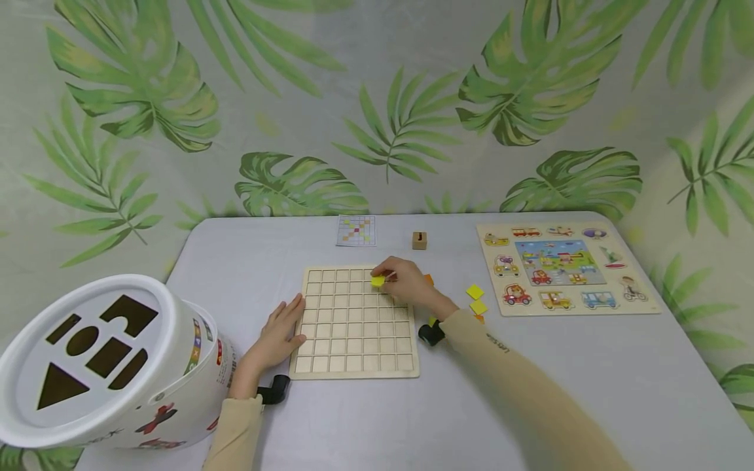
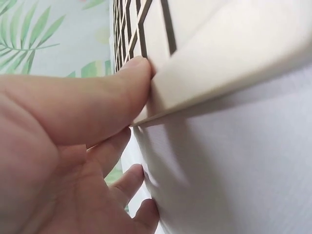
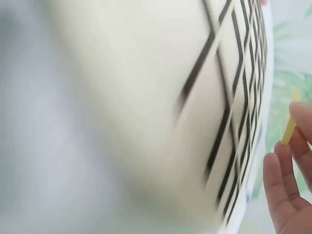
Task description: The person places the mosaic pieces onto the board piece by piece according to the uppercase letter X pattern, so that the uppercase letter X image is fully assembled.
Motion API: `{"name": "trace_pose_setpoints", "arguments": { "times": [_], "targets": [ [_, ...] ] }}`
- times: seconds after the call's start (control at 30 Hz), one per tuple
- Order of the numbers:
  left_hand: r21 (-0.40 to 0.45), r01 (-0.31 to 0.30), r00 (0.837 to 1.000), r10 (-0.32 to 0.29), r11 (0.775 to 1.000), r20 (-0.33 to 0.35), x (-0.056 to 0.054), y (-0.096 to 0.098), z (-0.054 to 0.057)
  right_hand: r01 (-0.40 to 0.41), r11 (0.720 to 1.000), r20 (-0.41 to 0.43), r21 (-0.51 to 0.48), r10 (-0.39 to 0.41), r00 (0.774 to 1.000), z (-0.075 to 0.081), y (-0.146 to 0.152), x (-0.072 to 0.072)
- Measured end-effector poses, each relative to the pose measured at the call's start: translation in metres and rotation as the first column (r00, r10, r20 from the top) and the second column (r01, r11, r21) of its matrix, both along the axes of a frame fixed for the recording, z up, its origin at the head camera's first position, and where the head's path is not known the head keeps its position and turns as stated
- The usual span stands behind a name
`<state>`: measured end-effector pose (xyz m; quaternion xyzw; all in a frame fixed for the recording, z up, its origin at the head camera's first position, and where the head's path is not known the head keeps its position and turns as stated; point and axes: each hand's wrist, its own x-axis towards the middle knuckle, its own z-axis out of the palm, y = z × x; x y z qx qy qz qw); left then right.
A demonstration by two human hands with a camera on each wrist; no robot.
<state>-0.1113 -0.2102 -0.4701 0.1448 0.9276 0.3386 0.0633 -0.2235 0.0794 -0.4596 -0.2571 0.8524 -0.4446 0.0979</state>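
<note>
A square wooden grid board (image 1: 353,327) lies on the table. My left hand (image 1: 279,337) rests along its left edge, fingers extended; the left wrist view shows the thumb (image 2: 131,83) touching the board's rim (image 2: 214,73). Over the far right part of the grid, my right hand (image 1: 406,281) pinches a yellow square tile (image 1: 377,281) between thumb and fingertips. Seen edge-on in the right wrist view, that tile (image 3: 290,124) is thin and held above the board. Loose yellow tiles (image 1: 474,292) and an orange tile (image 1: 429,280) lie right of the board, some partly hidden by the right arm.
Behind the board are a printed pattern card (image 1: 356,231) and a small wooden block (image 1: 419,241). A vehicle picture puzzle (image 1: 565,301) lies at the right. A white bucket (image 1: 171,392) with a shape-cutout lid stands at the left, close to the left forearm.
</note>
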Motion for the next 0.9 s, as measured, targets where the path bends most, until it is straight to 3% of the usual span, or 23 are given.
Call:
{"name": "trace_pose_setpoints", "arguments": {
  "times": [0.17,0.37,0.6,0.9],
  "targets": [
    [-0.009,-0.004,1.000,0.004,1.000,0.007,0.000,0.000,0.002,-0.096,0.995,-0.018,0.019,0.096,0.995,-0.003,-0.039,-0.003],
    [-0.020,-0.007,1.000,0.007,1.000,0.022,0.001,-0.001,0.001,-0.138,0.988,-0.031,0.072,0.140,0.990,-0.006,-0.075,-0.006],
    [-0.010,-0.003,1.000,0.003,1.000,0.007,0.001,-0.001,0.002,-0.129,0.977,-0.046,0.170,0.138,0.989,-0.005,-0.101,-0.007],
    [-0.010,-0.004,1.000,0.004,1.000,0.003,0.000,0.000,0.002,-0.062,0.962,-0.115,0.267,0.095,0.989,-0.006,-0.107,-0.008]
  ]
}}
